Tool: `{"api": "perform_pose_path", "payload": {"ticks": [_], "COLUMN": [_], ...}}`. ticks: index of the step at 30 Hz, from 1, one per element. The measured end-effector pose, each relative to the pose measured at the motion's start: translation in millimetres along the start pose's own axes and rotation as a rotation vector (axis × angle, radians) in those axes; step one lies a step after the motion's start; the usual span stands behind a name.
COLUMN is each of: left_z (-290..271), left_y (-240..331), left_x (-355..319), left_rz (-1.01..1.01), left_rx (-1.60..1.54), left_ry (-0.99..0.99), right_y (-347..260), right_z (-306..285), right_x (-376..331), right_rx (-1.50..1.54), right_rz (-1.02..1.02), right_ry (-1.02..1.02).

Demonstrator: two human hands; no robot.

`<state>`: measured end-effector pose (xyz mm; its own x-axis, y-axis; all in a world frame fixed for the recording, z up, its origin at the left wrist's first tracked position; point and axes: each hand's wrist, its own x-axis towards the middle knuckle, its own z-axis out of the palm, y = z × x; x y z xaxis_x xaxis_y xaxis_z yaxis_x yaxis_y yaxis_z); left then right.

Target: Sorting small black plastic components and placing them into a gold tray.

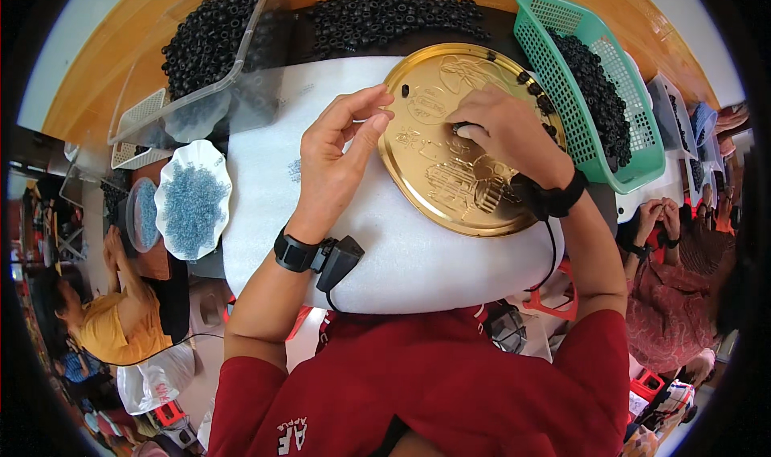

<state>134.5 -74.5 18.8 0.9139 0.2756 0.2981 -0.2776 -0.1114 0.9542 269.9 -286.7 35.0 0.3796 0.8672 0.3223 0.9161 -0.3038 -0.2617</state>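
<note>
Wooden surface (pixel 634 23), white pad (pixel 393 284) at its near side, round gold tray (pixel 418 124) on the pad; loose black beads (pixel 393 19) strewn behind, clear box (pixel 259 99) at left, scalloped white dish (pixel 227 188) holding blue beads (pixel 193 204), green basket (pixel 638 176) at right

The person is wearing a deep red shirt (pixel 482 377) with a left sleeve (pixel 249 401) and a right sleeve (pixel 594 369), both short, and white lettering (pixel 291 435) is marking the chest. Beside the left hand (pixel 341 148), a black strap (pixel 295 249) is circling the wrist, carrying an angular black box (pixel 340 264) with a thin black cable (pixel 330 300). Beside the right hand (pixel 506 128), a matching black wristband (pixel 572 196) is trailing a dark cord (pixel 554 256).
</note>
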Motion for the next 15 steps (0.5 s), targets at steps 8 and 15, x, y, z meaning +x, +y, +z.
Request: {"api": "perform_pose_path", "payload": {"ticks": [8, 15], "left_z": [0, -4], "left_y": [1, 5], "left_x": [-1, -5], "left_rz": [0.07, 0.244], "left_rx": [0.079, 0.087], "left_ry": [-0.133, -0.243], "right_y": [-28, -61], "right_z": [-11, -23], "right_x": [8, 23], "right_rx": [0.594, 1.26], "right_rz": [0.357, 0.479], "right_ry": [-0.106, -0.17]}}
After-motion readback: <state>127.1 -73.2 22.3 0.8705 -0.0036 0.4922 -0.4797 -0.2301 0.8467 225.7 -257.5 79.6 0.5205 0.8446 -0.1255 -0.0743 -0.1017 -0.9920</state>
